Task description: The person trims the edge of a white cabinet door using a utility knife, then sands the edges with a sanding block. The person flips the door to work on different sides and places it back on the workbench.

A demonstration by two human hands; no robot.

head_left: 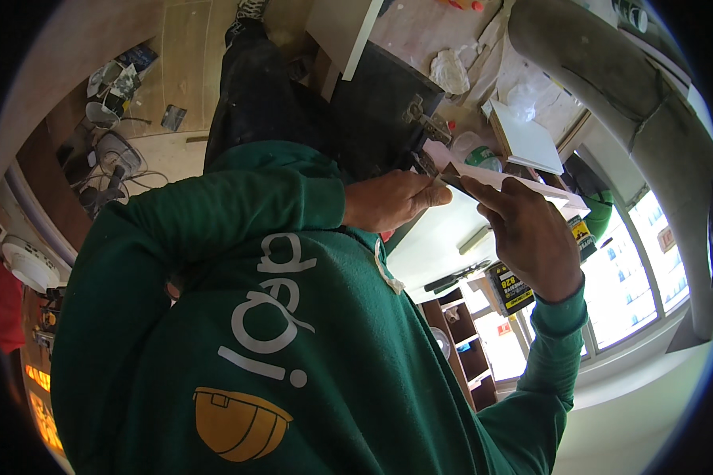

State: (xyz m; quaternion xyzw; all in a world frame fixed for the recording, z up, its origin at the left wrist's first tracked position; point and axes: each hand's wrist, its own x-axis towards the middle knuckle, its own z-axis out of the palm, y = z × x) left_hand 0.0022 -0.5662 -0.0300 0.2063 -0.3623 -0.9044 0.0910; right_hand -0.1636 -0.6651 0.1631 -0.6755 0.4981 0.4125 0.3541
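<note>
My left hand (392,203) reaches in from the left in a green sleeve. Its thumb and fingers are pressed together at the edge of a white board (432,233); what lies between them is hidden. My right hand (535,241) is closed, with its index finger stretched along a small dark flat piece (451,179). That piece points toward the left thumb, and the two hands almost meet there. Just beyond them runs a long pale pink strip (531,184). A short cream bar (474,240) rests on the white board below my hands.
Beyond the strip are a clear plastic bottle with a green label (482,158), a white panel (525,136) and a dark panel (384,99). Yellow-and-black containers (511,289) stand near the windows. A power tool with a cord (117,154) and a bucket (103,113) are on the floor at left.
</note>
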